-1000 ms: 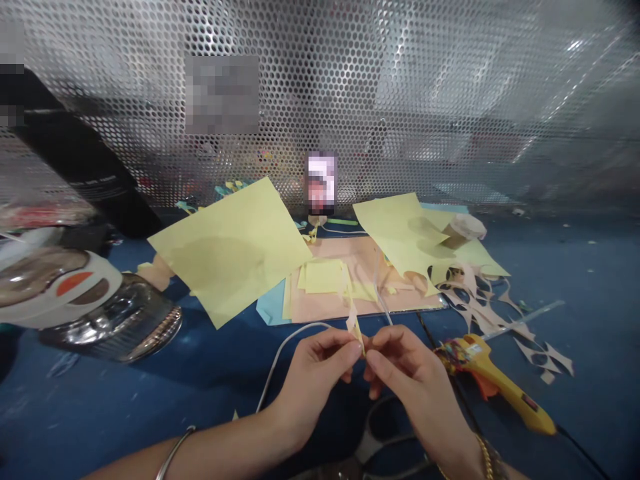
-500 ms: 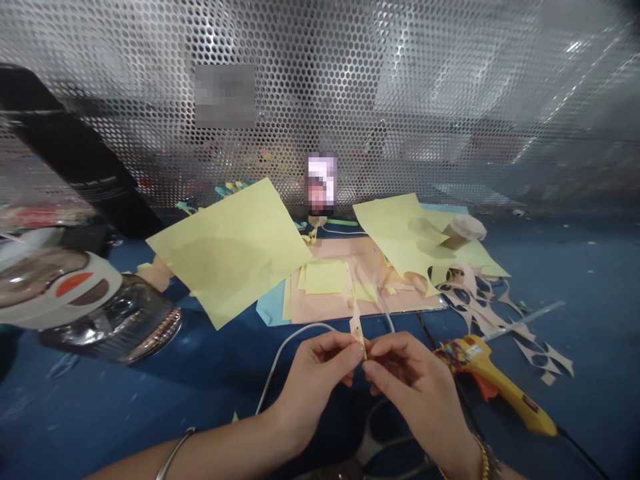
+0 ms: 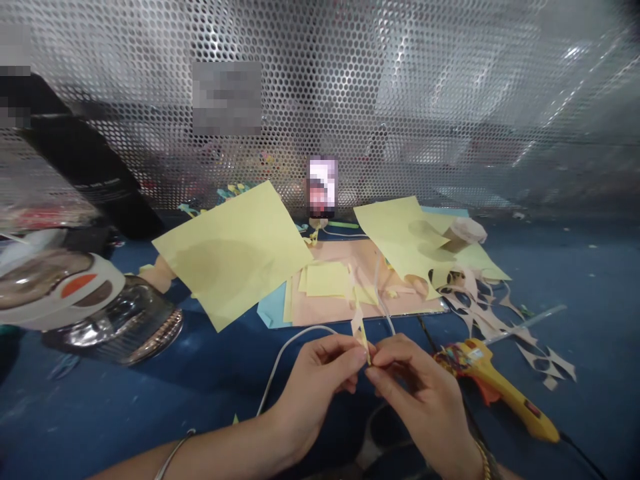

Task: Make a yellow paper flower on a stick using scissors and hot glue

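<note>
Slightly to the right, the narrow strip of pale yellow paper is shifting, while the left hand and the right hand are pinching it with pressed-together fingertips at lower centre of the frame, just below the pink card sheet.

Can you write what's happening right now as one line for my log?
left hand: pinching yellow paper strip | right hand: pinching same strip | nearby: yellow hot glue gun, white cord
</note>
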`<state>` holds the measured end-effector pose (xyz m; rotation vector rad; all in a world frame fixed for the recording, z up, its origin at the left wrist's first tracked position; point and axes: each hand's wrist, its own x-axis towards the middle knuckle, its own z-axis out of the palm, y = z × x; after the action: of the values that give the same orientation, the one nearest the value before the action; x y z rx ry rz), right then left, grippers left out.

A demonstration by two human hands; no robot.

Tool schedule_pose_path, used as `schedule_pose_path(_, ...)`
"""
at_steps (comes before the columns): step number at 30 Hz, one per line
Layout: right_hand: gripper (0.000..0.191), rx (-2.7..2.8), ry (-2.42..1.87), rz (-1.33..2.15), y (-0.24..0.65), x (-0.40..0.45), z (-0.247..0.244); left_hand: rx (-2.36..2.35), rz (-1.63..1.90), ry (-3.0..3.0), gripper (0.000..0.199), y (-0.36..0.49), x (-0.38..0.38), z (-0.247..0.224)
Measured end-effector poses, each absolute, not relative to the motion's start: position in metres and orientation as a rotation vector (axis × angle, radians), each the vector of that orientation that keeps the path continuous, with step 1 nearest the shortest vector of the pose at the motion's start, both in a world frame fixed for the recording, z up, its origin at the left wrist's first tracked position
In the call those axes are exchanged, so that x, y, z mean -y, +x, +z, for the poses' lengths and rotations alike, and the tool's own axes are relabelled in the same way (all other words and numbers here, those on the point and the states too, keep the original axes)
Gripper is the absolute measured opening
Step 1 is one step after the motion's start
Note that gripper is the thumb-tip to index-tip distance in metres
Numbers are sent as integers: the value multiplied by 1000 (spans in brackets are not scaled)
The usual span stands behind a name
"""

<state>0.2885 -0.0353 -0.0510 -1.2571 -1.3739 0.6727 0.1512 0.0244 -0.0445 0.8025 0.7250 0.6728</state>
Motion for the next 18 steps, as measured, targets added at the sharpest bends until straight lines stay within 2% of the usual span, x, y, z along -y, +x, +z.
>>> schedule_pose_path(18, 11, 1372, -1264, 631, 288, 33, -55, -723, 736, 877, 14, 152, -22, -42)
